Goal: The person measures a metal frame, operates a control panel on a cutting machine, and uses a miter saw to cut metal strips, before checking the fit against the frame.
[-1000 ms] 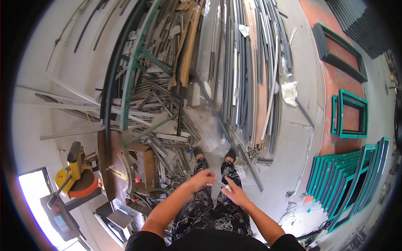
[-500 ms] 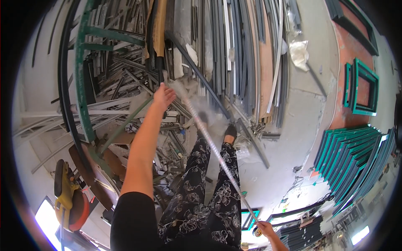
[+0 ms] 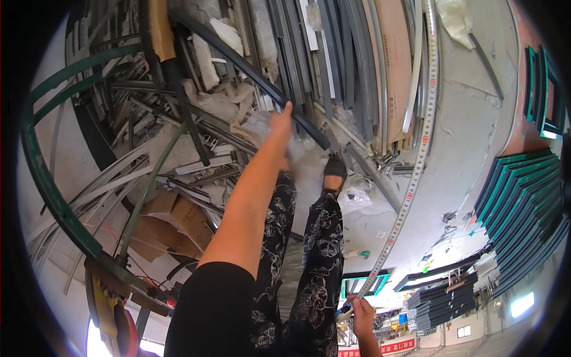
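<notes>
My left hand (image 3: 281,124) reaches down to a long dark metal profile bar (image 3: 250,74) that lies slantwise over the pile, and its fingers close at the bar's edge. Part of the grip is hidden behind the hand. At the lower right, my right hand (image 3: 363,318) grips a tape measure (image 3: 344,311). Its pale blade (image 3: 410,196) runs out far up the right side, curving past the upper edge, so the tip is out of view.
Many long grey profiles (image 3: 291,50) lie ahead. Scrap pieces and plastic wrap (image 3: 256,128) clutter the floor by my feet. A green metal frame (image 3: 44,172) stands left, near a cardboard box (image 3: 178,220). Stacked green-edged frames (image 3: 517,202) stand right.
My left hand has moved from open above the scrap to the dark bar. The tape blade has swung from across my legs to the right. The view has shifted.
</notes>
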Available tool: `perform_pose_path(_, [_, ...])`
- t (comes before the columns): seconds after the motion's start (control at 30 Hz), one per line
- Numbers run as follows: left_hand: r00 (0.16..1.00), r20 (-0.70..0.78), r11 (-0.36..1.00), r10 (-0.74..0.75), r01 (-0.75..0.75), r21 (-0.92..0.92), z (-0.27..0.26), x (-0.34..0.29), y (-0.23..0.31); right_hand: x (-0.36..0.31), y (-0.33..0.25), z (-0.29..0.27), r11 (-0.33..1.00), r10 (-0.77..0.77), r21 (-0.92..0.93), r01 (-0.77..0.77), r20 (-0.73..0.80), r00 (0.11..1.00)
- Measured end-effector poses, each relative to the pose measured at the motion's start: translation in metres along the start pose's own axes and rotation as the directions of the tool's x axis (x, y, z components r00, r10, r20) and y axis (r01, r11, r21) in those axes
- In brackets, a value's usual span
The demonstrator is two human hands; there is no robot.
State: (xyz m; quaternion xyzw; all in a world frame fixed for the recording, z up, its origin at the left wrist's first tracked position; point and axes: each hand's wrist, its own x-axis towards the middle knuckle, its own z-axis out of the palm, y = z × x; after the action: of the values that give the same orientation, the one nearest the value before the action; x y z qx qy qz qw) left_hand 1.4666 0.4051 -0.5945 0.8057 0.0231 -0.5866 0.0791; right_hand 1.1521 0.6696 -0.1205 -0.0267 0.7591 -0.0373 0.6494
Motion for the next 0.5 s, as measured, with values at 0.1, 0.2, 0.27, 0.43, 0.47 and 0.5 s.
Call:
perform_pose_path(0.1, [0.859,-0.429,0.922,0.281,-0.365,-0.127,0.032,0.006,0.013,0.011,-0.014,0.008,0.999,0.042,0.018,-0.042,0.008,0.999])
perform_pose_path(0.2, [0.913,-0.378,0.903,0.150,-0.283,-0.324,0.034,-0.010,0.021,0.015,-0.031,0.011,0.996,0.084,-0.007,-0.084,0.011,0.996])
perform_pose_path(0.27, [0.892,-0.242,0.804,0.381,-0.449,-0.389,0.020,-0.045,0.012,0.014,-0.046,0.016,0.998,0.017,-0.055,-0.015,0.034,0.999])
perform_pose_path(0.43, [0.940,0.108,0.746,0.323,-0.183,-0.640,-0.041,-0.196,-0.026,-0.005,-0.085,0.057,0.994,-0.102,0.062,0.092,0.175,0.979])
perform_pose_path(0.47, [0.959,0.140,0.718,0.246,-0.084,-0.691,-0.054,-0.225,-0.031,-0.011,-0.092,0.067,0.982,-0.165,0.127,0.139,0.224,0.961])
perform_pose_path(0.5, [0.949,0.183,0.711,0.257,-0.058,-0.701,-0.067,-0.251,-0.036,-0.018,-0.099,0.077,0.985,-0.155,0.108,0.134,0.224,0.962])
